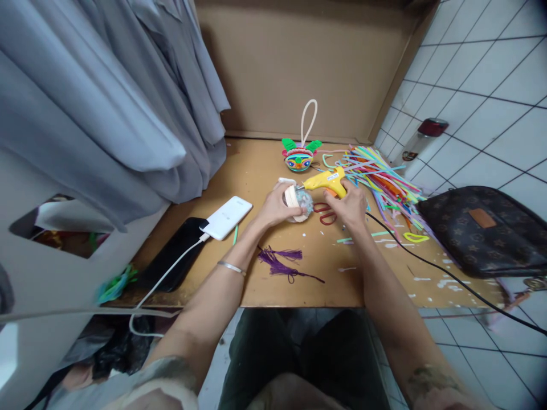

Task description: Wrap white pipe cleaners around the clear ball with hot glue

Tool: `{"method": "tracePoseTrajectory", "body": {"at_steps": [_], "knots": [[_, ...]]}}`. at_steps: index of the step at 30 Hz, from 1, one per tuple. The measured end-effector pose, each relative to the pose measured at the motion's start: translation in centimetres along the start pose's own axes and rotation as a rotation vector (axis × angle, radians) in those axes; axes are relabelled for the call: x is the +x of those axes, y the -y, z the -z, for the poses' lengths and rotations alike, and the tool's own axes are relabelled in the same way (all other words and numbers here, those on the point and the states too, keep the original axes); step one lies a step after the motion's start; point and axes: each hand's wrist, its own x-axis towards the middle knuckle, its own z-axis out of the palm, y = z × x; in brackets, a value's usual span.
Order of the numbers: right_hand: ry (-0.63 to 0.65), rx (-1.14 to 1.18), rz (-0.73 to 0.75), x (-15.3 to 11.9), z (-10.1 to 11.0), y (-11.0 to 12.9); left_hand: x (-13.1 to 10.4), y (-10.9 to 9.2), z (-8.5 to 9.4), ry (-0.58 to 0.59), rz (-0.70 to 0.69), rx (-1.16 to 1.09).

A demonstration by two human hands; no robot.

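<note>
My left hand is wrapped round a small rounded craft piece, pale blue with a cream band. My right hand grips a yellow glue gun, its nozzle pointing left at the top of the craft piece. Just behind them stands a colourful lion-like head ornament with green ears and a white loop. Red-handled scissors lie between my hands, partly hidden. Purple tassels rest on the table nearer to me.
Many coloured pipe cleaners spread at the right, beside a dark patterned bag and a red-lidded bottle. A white power bank overlaps a black phone at the left. Grey cloth hangs there. The gun's cord trails right.
</note>
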Motion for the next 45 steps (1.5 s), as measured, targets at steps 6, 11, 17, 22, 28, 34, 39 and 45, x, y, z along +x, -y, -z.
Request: {"method": "tracePoseTrajectory", "body": {"at_steps": [6,11,17,22,28,34,39,45], "knots": [[0.0,-0.015,0.008,0.05,0.0,-0.07,-0.05,-0.14,0.02,0.008,-0.006,-0.007],[0.016,-0.009,0.023,0.03,0.27,0.02,-0.01,0.2,-0.11,0.009,-0.015,-0.034],[-0.001,-0.026,0.065,0.08,0.68,0.18,-0.02,0.41,-0.22,0.018,-0.04,-0.053],[0.014,-0.031,0.086,0.26,0.84,0.1,0.06,0.53,-0.28,0.021,-0.033,-0.067],[-0.013,-0.031,0.109,0.4,0.62,-0.3,0.1,0.55,-0.3,0.019,-0.032,-0.067],[-0.016,-0.002,0.107,0.32,0.37,-0.31,0.11,0.54,-0.32,0.022,-0.047,-0.07],[-0.033,-0.009,0.096,0.29,0.21,-0.26,0.16,0.74,-0.29,0.031,-0.08,-0.051],[0.001,-0.011,0.096,0.43,0.4,-0.22,0.13,0.56,-0.2,0.032,-0.078,-0.044]]}}
